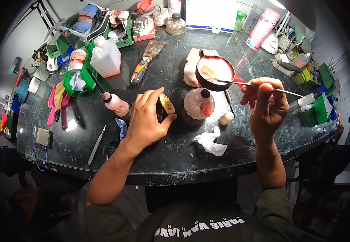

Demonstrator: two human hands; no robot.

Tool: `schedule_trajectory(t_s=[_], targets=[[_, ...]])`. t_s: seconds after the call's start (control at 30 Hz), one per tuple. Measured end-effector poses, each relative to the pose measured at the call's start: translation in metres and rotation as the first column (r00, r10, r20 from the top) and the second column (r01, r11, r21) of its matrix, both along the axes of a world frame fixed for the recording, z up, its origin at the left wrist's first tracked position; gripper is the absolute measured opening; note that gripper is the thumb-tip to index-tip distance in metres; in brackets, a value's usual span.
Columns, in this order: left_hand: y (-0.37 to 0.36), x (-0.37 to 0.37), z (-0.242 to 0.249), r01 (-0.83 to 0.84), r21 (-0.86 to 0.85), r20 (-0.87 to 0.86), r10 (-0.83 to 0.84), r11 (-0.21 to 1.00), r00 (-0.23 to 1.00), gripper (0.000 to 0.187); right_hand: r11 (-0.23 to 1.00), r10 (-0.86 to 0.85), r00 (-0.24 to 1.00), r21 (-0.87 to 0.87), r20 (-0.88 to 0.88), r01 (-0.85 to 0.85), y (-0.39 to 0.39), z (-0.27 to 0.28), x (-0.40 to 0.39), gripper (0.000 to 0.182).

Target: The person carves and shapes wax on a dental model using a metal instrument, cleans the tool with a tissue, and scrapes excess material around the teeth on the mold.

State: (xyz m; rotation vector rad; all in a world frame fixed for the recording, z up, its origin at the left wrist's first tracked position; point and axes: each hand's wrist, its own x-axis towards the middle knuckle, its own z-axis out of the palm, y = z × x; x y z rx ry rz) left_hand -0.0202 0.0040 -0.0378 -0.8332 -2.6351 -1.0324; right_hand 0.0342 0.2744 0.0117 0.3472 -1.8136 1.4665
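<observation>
My left hand (144, 115) rests low over the table, with a small yellowish dental cast (167, 105) held between its thumb and index finger. Pinched in the fingers of my right hand (267, 103) is a thin metal wax carving tool (290, 92). Its left tip reaches into a round dark pan (216, 74) holding pink, glossy material. Below the pan stands a round glass spirit burner (198, 105) with a dark top and reddish liquid inside. A pink-filled squeeze bottle (117, 105) is just left of my left hand, near a blue curved piece (121, 128).
Crumpled white tissue (211, 142) lies in front of the burner, and a scalpel-like knife (97, 144) at the left front. A scraper (148, 60), a white jug (106, 58) and a green basket (80, 86) stand farther back. Tools and containers crowd the right edge.
</observation>
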Motion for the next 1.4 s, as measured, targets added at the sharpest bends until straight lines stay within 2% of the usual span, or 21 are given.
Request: schedule_trajectory(t_s=[0.07, 0.17, 0.27, 0.37, 0.47, 0.6, 0.7, 0.8, 0.9, 0.97, 1.07, 1.17, 1.2, 1.3, 1.4], targets=[[0.0, -0.001, -0.001, -0.003, 0.006, -0.03, 0.003, 1.0, 1.0, 0.068, 1.0, 0.012, 1.0, -0.012, 0.005, -0.012, 0.001, -0.001, -0.003, 0.033], [0.0, -0.002, -0.002, 0.022, 0.074, -0.058, -0.017, 0.997, 0.998, 0.064, 0.996, 0.05, 0.999, -0.08, 0.016, -0.049, -0.003, 0.006, -0.002, 0.024], [0.002, 0.001, 0.005, 0.03, 0.191, -0.023, -0.026, 0.981, 0.999, 0.064, 0.988, 0.066, 0.998, -0.138, 0.016, -0.063, -0.003, 0.006, 0.0, 0.023], [0.002, 0.005, 0.013, 0.03, 0.213, -0.002, -0.03, 0.977, 1.0, 0.066, 0.985, 0.081, 0.995, -0.156, 0.059, -0.07, -0.002, 0.004, -0.004, 0.023], [0.006, 0.006, 0.008, 0.058, 0.41, 0.09, -0.103, 0.91, 0.991, 0.067, 0.975, 0.065, 0.996, -0.219, 0.064, -0.05, -0.002, 0.003, -0.001, 0.026], [0.007, 0.008, 0.009, 0.12, 0.457, 0.071, -0.171, 0.881, 0.983, 0.068, 0.96, 0.034, 0.995, -0.279, 0.091, -0.007, 0.005, -0.003, 0.003, 0.032], [0.008, 0.01, 0.01, 0.141, 0.477, 0.062, -0.194, 0.867, 0.979, 0.068, 0.914, 0.072, 0.99, -0.406, 0.124, -0.015, 0.001, -0.005, 0.006, 0.032], [0.008, 0.012, 0.013, 0.155, 0.499, 0.049, -0.206, 0.853, 0.977, 0.068, 0.888, 0.046, 0.996, -0.46, 0.082, -0.003, -0.004, -0.006, 0.009, 0.032], [0.01, 0.014, 0.015, 0.145, 0.518, 0.027, -0.185, 0.843, 0.982, 0.066, 0.9, 0.124, 0.988, -0.429, 0.09, -0.074, -0.008, -0.011, 0.017, 0.031], [0.01, 0.016, 0.017, 0.131, 0.52, 0.029, -0.171, 0.844, 0.985, 0.066, 0.911, 0.164, 0.973, -0.404, 0.163, -0.086, -0.009, -0.016, 0.02, 0.032], [0.013, 0.02, 0.017, 0.093, 0.633, 0.115, -0.212, 0.769, 0.97, 0.065, 0.919, 0.208, 0.957, -0.376, 0.203, -0.12, -0.011, -0.025, 0.02, 0.031], [0.01, 0.021, 0.019, 0.109, 0.59, 0.101, -0.208, 0.8, 0.973, 0.063, 0.923, 0.227, 0.939, -0.365, 0.26, -0.122, -0.019, -0.02, 0.025, 0.027], [0.008, 0.021, 0.02, 0.129, 0.571, 0.091, -0.219, 0.811, 0.971, 0.065, 0.903, 0.279, 0.929, -0.395, 0.245, -0.167, -0.021, -0.019, 0.027, 0.022], [0.006, 0.022, 0.024, 0.173, 0.529, 0.064, -0.242, 0.831, 0.968, 0.067, 0.912, 0.336, 0.9, -0.332, 0.277, -0.239, -0.025, -0.019, 0.034, 0.019], [0.006, 0.024, 0.027, 0.186, 0.523, 0.042, -0.243, 0.832, 0.969, 0.067, 0.896, 0.378, 0.905, -0.322, 0.195, -0.305, -0.031, -0.027, 0.036, 0.017]])
